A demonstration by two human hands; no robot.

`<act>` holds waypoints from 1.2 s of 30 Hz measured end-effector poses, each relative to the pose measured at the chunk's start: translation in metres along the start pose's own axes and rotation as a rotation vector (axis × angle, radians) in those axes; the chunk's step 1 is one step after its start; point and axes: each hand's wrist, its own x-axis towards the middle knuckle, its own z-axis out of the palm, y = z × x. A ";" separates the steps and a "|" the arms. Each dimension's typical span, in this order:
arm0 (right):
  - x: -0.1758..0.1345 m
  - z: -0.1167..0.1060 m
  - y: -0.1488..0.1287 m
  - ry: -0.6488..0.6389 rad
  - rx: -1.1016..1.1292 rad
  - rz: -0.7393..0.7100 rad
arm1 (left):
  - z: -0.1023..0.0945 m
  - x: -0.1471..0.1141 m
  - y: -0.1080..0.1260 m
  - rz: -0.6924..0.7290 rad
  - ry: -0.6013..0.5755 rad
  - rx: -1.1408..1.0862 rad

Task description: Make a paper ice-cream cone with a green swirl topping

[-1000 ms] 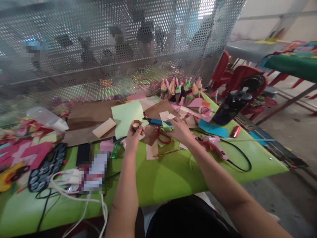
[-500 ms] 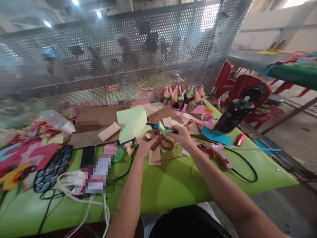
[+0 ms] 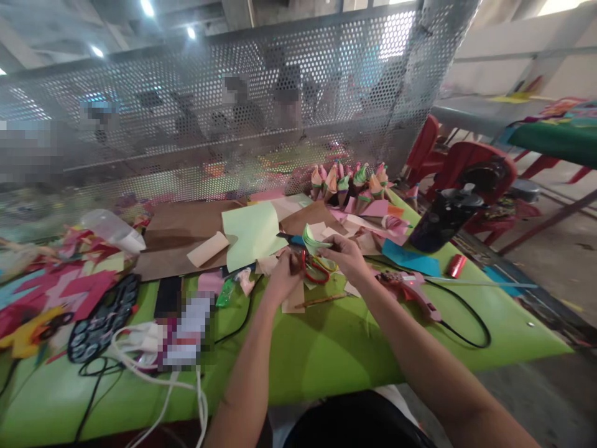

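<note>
My right hand (image 3: 344,254) pinches a light green curled paper piece (image 3: 313,239), shaped like a soft-serve swirl. My left hand (image 3: 285,274) is closed around a small brown paper cone (image 3: 295,264), mostly hidden by the fingers. Between the hands lie red-handled scissors (image 3: 316,274) on the table, blades pointing away. A pencil-like stick (image 3: 324,300) and a tan paper scrap (image 3: 293,303) rest just in front of them. Several finished paper ice-cream cones (image 3: 359,177) stand grouped at the back right.
A pink hot glue gun (image 3: 417,292) with a black cord lies right of my right arm. Behind it stand a dark tumbler (image 3: 443,218) and a red cylinder (image 3: 456,266). Light green paper (image 3: 254,233) and brown sheets (image 3: 186,227) cover the back. White cables (image 3: 200,398) cross the left.
My left hand has turned the brown cone, so its opening no longer shows, and moved slightly right. The green paper swirl in my right hand has tilted a little. The view shifted slightly.
</note>
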 end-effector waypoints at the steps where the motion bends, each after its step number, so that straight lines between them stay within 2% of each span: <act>1: 0.001 -0.001 0.000 0.004 0.016 0.004 | 0.001 -0.001 0.001 0.011 -0.007 0.118; 3: 0.001 0.000 0.000 0.010 0.035 0.014 | 0.002 -0.002 0.005 0.042 -0.005 0.281; 5: 0.000 0.002 0.001 0.016 0.048 0.017 | 0.001 -0.003 0.008 0.091 0.028 0.299; 8: -0.002 0.007 0.003 -0.009 0.087 0.044 | -0.002 -0.004 0.015 0.154 0.058 0.032; 12: -0.006 0.013 0.005 -0.086 0.098 0.099 | -0.003 -0.007 0.022 0.127 -0.022 -0.426; 17: -0.011 0.019 0.001 -0.171 0.089 0.078 | 0.003 -0.007 0.023 0.002 -0.013 -0.651; 24: -0.012 0.016 0.001 -0.188 0.147 0.109 | 0.006 -0.007 0.019 -0.067 0.057 -0.745; 31: -0.010 0.015 0.001 -0.159 0.133 0.131 | 0.003 -0.005 0.021 -0.044 0.008 -0.745; 36: -0.010 0.018 -0.002 -0.189 0.155 0.142 | 0.002 -0.004 0.019 -0.047 0.004 -0.732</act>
